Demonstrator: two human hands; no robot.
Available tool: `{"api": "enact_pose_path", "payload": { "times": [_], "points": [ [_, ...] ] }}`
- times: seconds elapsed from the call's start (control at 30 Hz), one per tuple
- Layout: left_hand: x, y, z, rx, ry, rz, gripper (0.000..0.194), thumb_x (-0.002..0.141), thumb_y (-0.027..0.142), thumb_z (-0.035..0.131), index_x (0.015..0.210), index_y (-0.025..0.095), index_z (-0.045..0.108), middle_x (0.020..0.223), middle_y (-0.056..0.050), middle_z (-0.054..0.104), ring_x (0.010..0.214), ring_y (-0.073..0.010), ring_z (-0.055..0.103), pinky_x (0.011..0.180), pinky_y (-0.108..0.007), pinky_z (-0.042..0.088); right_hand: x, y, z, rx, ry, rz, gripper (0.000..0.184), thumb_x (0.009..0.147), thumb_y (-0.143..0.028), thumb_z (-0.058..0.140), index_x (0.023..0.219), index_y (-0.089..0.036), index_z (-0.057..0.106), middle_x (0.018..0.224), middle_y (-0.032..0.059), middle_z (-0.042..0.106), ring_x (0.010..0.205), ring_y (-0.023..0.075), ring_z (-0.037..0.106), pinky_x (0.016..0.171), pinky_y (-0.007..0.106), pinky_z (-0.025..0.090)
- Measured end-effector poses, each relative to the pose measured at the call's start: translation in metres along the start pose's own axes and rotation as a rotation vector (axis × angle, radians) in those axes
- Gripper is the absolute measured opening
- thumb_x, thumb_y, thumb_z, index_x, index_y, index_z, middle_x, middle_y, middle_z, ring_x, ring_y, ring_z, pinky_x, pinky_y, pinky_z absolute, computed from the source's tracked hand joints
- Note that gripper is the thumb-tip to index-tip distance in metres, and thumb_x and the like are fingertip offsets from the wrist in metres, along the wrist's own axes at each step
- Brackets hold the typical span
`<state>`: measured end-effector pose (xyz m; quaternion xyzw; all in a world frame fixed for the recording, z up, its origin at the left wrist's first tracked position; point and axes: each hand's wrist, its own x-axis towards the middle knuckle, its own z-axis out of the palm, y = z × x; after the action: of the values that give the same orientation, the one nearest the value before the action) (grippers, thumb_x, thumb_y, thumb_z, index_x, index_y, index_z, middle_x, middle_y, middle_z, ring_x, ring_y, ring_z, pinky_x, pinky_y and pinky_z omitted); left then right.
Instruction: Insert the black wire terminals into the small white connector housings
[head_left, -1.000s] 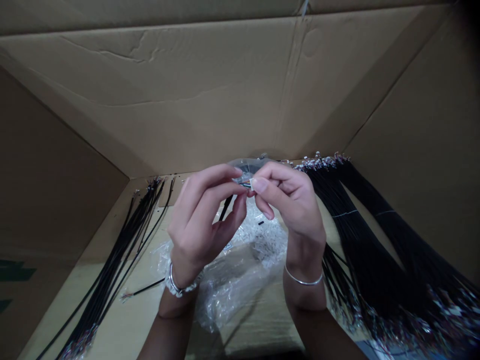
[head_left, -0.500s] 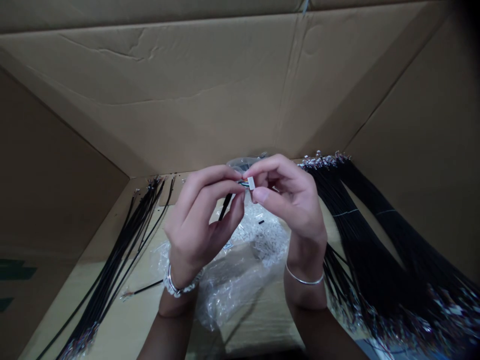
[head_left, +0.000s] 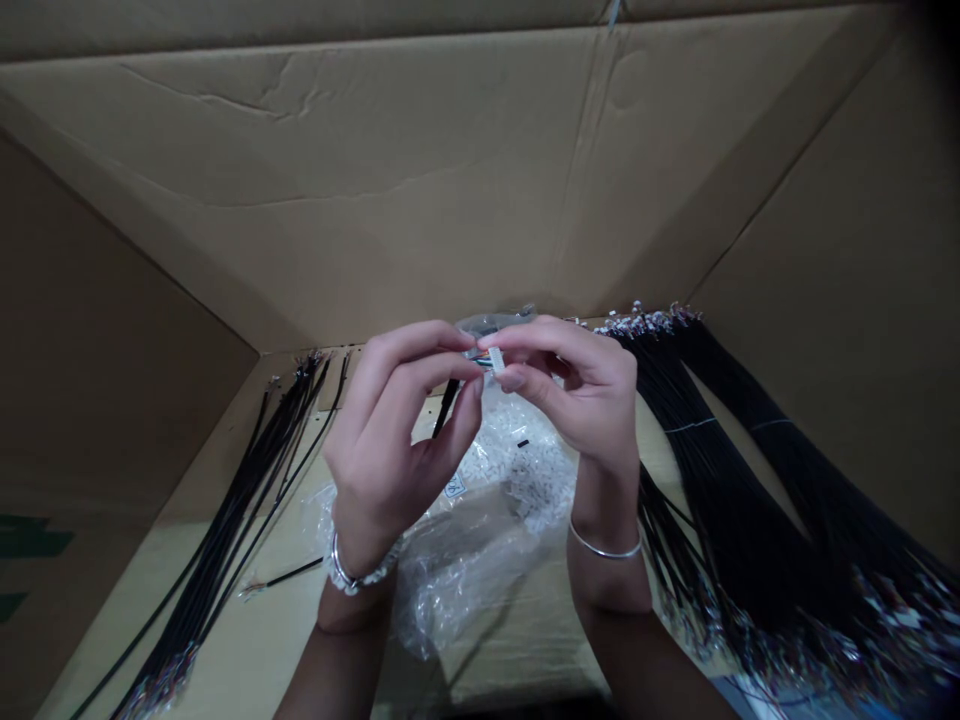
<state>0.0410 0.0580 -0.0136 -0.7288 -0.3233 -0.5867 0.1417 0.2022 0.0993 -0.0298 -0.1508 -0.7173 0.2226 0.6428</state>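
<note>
Between my two hands is the end of a black cable whose thin coloured wires run into a small white connector housing. With thumb and fingers, my left hand pinches the wires just left of the housing. My right hand grips the white housing between thumb and forefinger. Both hands are closed and nearly touch at the fingertips. Below them lies a clear plastic bag with many loose white connector housings at its opening. How deep each wire sits in the housing is too small to tell.
A bundle of black cables lies on the left of the table. Larger tied cable bundles with white connectors at their far ends lie on the right. Cardboard walls enclose the back and sides. A small black piece rests on the bag.
Both hands have shifted slightly left with the connector. The right thumb and fingers have closed more tightly over the white housing, which has turned a little.
</note>
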Motion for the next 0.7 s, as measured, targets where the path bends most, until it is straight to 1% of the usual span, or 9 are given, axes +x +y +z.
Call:
{"api": "enact_pose_path", "payload": {
  "times": [0.17, 0.27, 0.37, 0.5, 0.7],
  "points": [
    [0.0, 0.001, 0.0, 0.015, -0.01, -0.02, 0.013, 0.09, 0.01, 0.072, 0.096, 0.02, 0.067, 0.106, -0.002, 0.073, 0.098, -0.0157, 0.071, 0.089, -0.031, 0.058, -0.001, 0.004, 0.0, 0.016, 0.004, -0.025, 0.019, 0.092, -0.023, 0.078, 0.111, -0.025, 0.078, 0.082, -0.0027, 0.072, 0.07, 0.0093, 0.062, 0.06, 0.024, 0.047],
    [0.001, 0.002, -0.002, -0.016, -0.022, -0.03, 0.013, 0.089, 0.009, 0.073, 0.096, 0.018, 0.067, 0.106, -0.004, 0.073, 0.099, -0.0151, 0.07, 0.092, -0.029, 0.058, -0.001, 0.007, 0.0, 0.042, 0.014, -0.011, 0.02, 0.091, -0.024, 0.078, 0.11, -0.027, 0.079, 0.081, -0.0029, 0.072, 0.068, 0.01, 0.062, 0.058, 0.025, 0.046],
    [0.001, 0.001, -0.005, -0.024, -0.058, -0.027, 0.014, 0.089, 0.009, 0.073, 0.098, 0.019, 0.067, 0.108, -0.005, 0.072, 0.103, -0.0156, 0.07, 0.094, -0.029, 0.058, -0.002, 0.01, 0.001, 0.064, 0.021, 0.008, 0.02, 0.09, -0.025, 0.079, 0.11, -0.028, 0.079, 0.081, -0.0026, 0.073, 0.066, 0.0104, 0.06, 0.058, 0.026, 0.045],
    [0.002, 0.0, -0.007, -0.013, -0.083, -0.027, 0.012, 0.09, 0.01, 0.071, 0.098, 0.017, 0.067, 0.109, -0.005, 0.072, 0.104, -0.0162, 0.069, 0.09, -0.03, 0.06, -0.003, 0.012, 0.001, 0.083, 0.014, 0.008, 0.022, 0.09, -0.021, 0.079, 0.111, -0.027, 0.079, 0.084, -0.0022, 0.074, 0.069, 0.0104, 0.061, 0.059, 0.025, 0.045],
    [0.0, 0.001, -0.005, -0.025, -0.066, -0.045, 0.011, 0.09, 0.01, 0.07, 0.098, 0.017, 0.067, 0.11, -0.006, 0.071, 0.104, -0.0158, 0.069, 0.091, -0.029, 0.06, -0.004, 0.014, 0.0, 0.096, -0.005, 0.053, 0.024, 0.091, -0.019, 0.078, 0.112, -0.029, 0.079, 0.087, -0.0022, 0.075, 0.067, 0.0107, 0.061, 0.059, 0.027, 0.045]
  ]
}}
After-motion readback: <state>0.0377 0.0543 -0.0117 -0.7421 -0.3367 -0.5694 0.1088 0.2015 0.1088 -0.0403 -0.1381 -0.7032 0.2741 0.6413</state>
